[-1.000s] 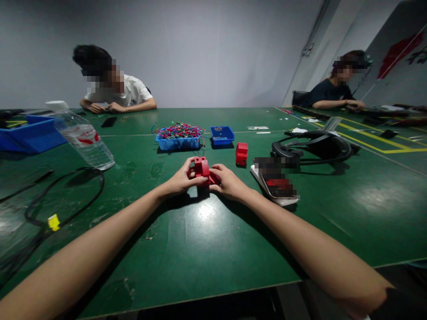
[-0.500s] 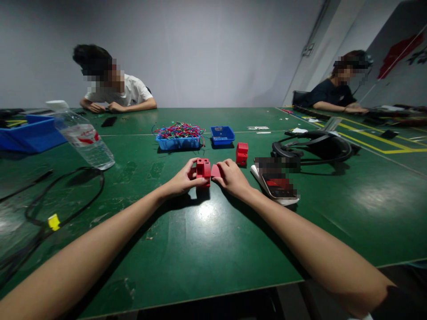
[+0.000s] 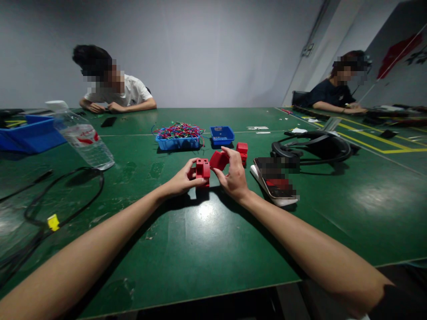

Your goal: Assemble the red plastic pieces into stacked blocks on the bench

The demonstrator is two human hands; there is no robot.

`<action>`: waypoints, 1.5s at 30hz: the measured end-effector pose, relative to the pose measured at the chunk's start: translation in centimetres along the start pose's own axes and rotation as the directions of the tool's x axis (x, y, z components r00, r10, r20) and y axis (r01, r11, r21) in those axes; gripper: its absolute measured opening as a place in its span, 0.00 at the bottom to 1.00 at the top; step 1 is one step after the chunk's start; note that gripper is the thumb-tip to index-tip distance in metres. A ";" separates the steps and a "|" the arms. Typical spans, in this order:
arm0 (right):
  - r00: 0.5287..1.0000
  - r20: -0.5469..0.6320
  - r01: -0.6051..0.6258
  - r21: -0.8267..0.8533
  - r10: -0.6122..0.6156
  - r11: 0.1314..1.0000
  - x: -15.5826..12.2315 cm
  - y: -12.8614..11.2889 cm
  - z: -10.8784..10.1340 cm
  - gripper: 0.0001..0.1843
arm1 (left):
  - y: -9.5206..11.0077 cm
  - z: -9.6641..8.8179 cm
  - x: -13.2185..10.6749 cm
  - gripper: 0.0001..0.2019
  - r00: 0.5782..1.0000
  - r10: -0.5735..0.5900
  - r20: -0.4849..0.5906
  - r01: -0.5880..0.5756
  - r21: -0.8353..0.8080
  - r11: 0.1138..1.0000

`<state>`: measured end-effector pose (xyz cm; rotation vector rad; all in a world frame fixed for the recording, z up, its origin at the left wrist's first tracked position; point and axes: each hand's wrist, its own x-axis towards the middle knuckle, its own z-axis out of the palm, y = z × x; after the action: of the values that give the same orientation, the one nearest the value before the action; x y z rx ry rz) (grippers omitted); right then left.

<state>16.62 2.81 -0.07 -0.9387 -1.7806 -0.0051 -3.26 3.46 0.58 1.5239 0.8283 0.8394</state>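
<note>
My left hand [image 3: 183,180] is closed on a red block with round holes in its top [image 3: 203,171], thumb in front and fingers behind. Just to its right, my right hand [image 3: 234,174] grips a flatter red piece [image 3: 219,160] between thumb and fingers, tilted toward the block. The two red parts are very close; whether they touch I cannot tell. Behind my right hand stands another red block [image 3: 242,151], partly covered by my fingers.
Beyond my hands sit a blue tray of coloured wires [image 3: 180,142] and a small blue tray [image 3: 222,136]. A phone [image 3: 276,180] and a black headset [image 3: 313,149] lie right. A water bottle [image 3: 85,140] and black cable [image 3: 102,186] are left. Two people sit across the table.
My right hand has lifted slightly and turned, tilting the flatter red piece so more of its face shows. My left hand and its block have barely moved.
</note>
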 end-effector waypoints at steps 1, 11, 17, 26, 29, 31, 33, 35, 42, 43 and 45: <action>1.000 -0.007 0.006 -0.003 -0.006 1.000 0.0 -0.1 0.0 0.31 | 0.0 0.0 0.0 0.38 1.000 0.000 0.001 0.000 0.000 1.000; 1.000 0.018 0.015 -0.066 -0.014 0.998 0.0 -0.3 -0.1 0.28 | 0.1 0.0 -0.1 0.38 1.000 0.005 -0.002 -0.005 0.002 1.000; 0.999 0.024 -0.031 -0.117 0.034 0.993 -0.1 -0.3 -0.4 0.29 | -0.2 -0.1 0.0 0.36 1.000 0.008 0.002 -0.008 0.005 1.000; 1.000 0.021 0.004 -0.038 -0.004 0.999 -0.1 0.0 0.1 0.38 | -0.4 -0.2 0.2 0.38 1.000 0.011 -0.010 -0.011 0.011 1.000; 0.999 -0.015 -0.043 -0.009 0.043 0.999 -0.2 0.1 0.1 0.35 | -0.3 -0.2 0.1 0.38 1.000 0.012 -0.004 -0.012 0.014 1.000; 0.997 -0.042 -0.063 0.003 0.063 0.998 -0.2 0.0 0.1 0.33 | -0.3 -0.2 0.1 0.38 1.000 0.011 -0.005 -0.011 0.019 1.000; 0.996 -0.049 -0.076 -0.003 0.076 0.997 -0.2 -0.1 0.0 0.32 | -0.3 -0.2 0.1 0.39 1.000 0.011 -0.007 -0.011 0.021 1.000; 0.995 -0.049 -0.087 -0.006 0.087 0.996 -0.1 -0.2 -0.1 0.32 | -0.3 -0.2 0.1 0.39 1.000 0.009 -0.012 -0.009 0.021 1.000; 0.979 -0.067 -0.190 0.067 0.195 0.979 0.1 -0.2 0.2 0.27 | 0.1 -0.1 0.0 0.38 1.000 -0.015 -0.006 0.015 0.004 1.000; 0.974 -0.070 -0.211 0.086 0.217 0.974 0.1 -0.1 0.3 0.27 | 0.2 0.0 -0.1 0.38 1.000 -0.019 -0.005 0.019 0.000 1.000; 0.968 -0.068 -0.233 0.123 0.242 0.965 0.1 0.1 0.5 0.28 | 0.2 0.0 -0.1 0.38 1.000 -0.019 -0.005 0.019 -0.006 1.000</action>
<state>16.30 3.12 -0.24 -1.0483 -1.5666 0.2065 -3.29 3.37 0.76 1.5071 0.8415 0.8312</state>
